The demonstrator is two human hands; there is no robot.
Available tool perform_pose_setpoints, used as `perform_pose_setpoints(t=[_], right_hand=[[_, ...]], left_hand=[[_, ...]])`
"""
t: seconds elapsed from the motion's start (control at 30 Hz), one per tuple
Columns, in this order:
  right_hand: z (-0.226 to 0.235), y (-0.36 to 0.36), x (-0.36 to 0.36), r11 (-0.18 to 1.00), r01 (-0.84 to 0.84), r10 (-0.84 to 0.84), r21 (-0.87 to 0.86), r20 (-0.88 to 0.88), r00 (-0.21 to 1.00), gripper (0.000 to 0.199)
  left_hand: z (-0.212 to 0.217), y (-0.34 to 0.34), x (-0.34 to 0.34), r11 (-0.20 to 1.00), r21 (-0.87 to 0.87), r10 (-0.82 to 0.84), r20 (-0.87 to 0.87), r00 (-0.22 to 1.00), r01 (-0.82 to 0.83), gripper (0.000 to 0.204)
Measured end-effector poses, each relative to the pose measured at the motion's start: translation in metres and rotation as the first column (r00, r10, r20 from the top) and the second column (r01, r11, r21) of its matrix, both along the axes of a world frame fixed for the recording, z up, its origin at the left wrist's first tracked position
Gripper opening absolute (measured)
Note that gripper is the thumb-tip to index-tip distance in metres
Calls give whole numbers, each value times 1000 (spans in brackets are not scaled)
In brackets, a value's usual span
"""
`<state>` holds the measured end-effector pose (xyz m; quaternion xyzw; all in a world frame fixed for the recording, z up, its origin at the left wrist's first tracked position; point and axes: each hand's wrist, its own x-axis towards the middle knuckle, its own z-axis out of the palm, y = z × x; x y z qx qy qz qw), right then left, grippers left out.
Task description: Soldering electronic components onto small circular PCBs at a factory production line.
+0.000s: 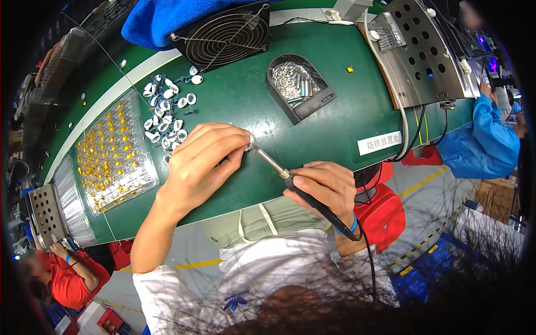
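Note:
My right hand [326,187] grips a soldering iron [272,161] by its black handle, fingers wrapped round it. The iron's metal shaft slants up and left, and its tip meets a small white part [250,142] at my left fingertips. My left hand [204,159] is closed in a pinch on that part, whose shape is mostly hidden by the fingers. Beside the left hand lies a loose pile of small white earbud-like housings [166,106] with dark wires. A clear plastic tray [146,162] holding many small yellow pieces stands further left.
A black holder [325,99] with tangled silver wire sits beyond my hands. Behind stand a black fan [226,36] and a blue cloth [153,22]. A perforated metal box [421,53] with cables is at right. A yellow piece [350,70] lies on the green table [346,120]. Other people sit nearby.

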<state>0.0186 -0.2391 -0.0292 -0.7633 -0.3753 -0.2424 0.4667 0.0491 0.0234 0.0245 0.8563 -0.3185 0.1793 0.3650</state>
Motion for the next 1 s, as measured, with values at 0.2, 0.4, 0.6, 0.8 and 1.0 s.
perform_pose_setpoints(t=[0.2,0.4,0.6,0.8,1.0], right_hand=[[0,-2,-2,999,0,0,32,-9,1000,44],[-5,-7,-5,992,31,-17,126,-111,994,40],[15,-4,2,980,197,-194,25,-75,978,44],[21,-6,28,890,358,-343,-284,101,934,43],[15,12,14,977,208,-206,43,-55,977,45]], left_hand=[[0,0,-4,1000,-11,24,-65,998,-24,29],[0,1,-1,982,-153,66,-277,959,-112,23],[-4,11,0,914,-381,-72,-488,870,-138,26],[2,16,-4,946,-321,-79,-343,936,-38,24],[29,54,-7,952,-289,-164,-213,963,98,22]])
